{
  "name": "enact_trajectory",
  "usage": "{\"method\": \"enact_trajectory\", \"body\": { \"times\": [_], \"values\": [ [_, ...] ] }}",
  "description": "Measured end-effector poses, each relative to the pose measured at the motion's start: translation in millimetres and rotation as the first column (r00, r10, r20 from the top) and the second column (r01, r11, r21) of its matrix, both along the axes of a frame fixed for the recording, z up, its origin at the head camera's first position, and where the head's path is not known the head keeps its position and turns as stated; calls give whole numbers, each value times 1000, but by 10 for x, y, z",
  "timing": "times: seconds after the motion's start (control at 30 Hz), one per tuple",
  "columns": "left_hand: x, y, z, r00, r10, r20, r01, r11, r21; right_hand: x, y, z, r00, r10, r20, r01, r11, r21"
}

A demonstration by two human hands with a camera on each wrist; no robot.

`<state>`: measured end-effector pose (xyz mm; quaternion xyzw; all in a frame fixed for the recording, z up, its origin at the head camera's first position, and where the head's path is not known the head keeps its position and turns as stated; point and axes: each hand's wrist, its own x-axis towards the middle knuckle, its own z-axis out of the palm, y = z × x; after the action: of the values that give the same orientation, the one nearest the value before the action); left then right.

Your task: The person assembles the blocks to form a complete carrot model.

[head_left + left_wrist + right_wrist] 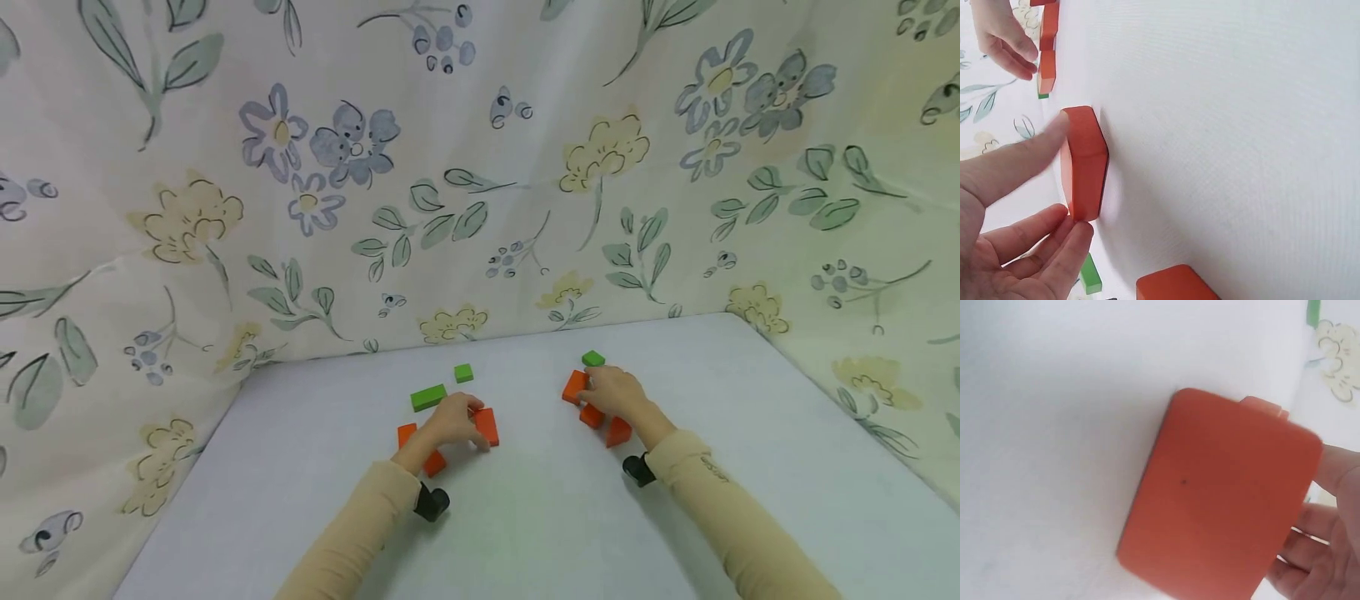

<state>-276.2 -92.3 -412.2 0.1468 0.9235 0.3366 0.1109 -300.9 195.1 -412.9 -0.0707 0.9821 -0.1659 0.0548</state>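
Note:
In the head view my left hand point(453, 419) reaches over the table and holds a flat red-orange block point(487, 426). Seen from the left wrist, the thumb rests at one end of this block point(1086, 162) and the fingertips at the other. My right hand point(617, 392) is at an upright orange block point(574, 387), thumb and fingers at its right side. Beneath and beside that hand are a smaller orange block point(592, 416) and a wedge-like red block point(618, 431). A large red block face point(1222, 494) fills the right wrist view, hiding the right fingertips.
Near the left forearm lie two more orange blocks, one upright point(407, 434) and one lower point(433, 463). Behind the left hand are a long green block point(428, 397) and a green cube point(463, 372); another green block point(593, 358) stands beyond the right hand. Floral cloth point(480, 167) hangs behind the white table point(555, 517).

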Motion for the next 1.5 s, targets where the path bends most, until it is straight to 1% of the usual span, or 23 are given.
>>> {"method": "enact_trajectory", "body": {
  "times": [0.1,0.23,0.37,0.5,0.6,0.8,0.9,1.03,1.13,1.27,1.33,1.5],
  "values": [
    [-1,0,-10,999,28,24,-29,999,35,-34,-32,6,998,-30,54,30,999,-13],
    [15,8,-12,997,66,30,-68,996,65,-63,-60,37,994,-41,99,43,999,-21],
    [34,16,-6,995,86,41,-89,993,79,-84,-67,53,995,-12,102,15,1000,-26],
    [36,12,-14,994,96,52,-100,992,79,-117,-73,44,996,-2,94,6,999,-39],
    [32,10,-18,995,89,52,-92,993,74,-120,-71,54,995,-9,96,13,999,-48],
    [34,4,-14,995,81,58,-86,993,78,-83,-79,94,995,1,98,5,998,-58],
    [38,1,-14,996,71,52,-75,994,77,-86,-93,76,995,-8,98,15,997,-71],
    [46,-5,-12,997,56,46,-60,996,73,-100,-117,29,996,8,90,0,996,-84],
    [45,-7,-12,998,50,45,-53,996,69,-89,-153,21,997,42,70,-36,995,-93],
    [34,-7,-26,998,46,47,-49,997,67,-46,-234,37,993,102,53,-93,985,-144],
    [30,-9,-32,998,47,51,-51,996,70,-20,-284,45,988,149,42,-139,974,-178],
    [20,-5,-39,997,56,58,-60,995,75,28,-421,32,966,259,14,-248,940,-235]
  ]
}}
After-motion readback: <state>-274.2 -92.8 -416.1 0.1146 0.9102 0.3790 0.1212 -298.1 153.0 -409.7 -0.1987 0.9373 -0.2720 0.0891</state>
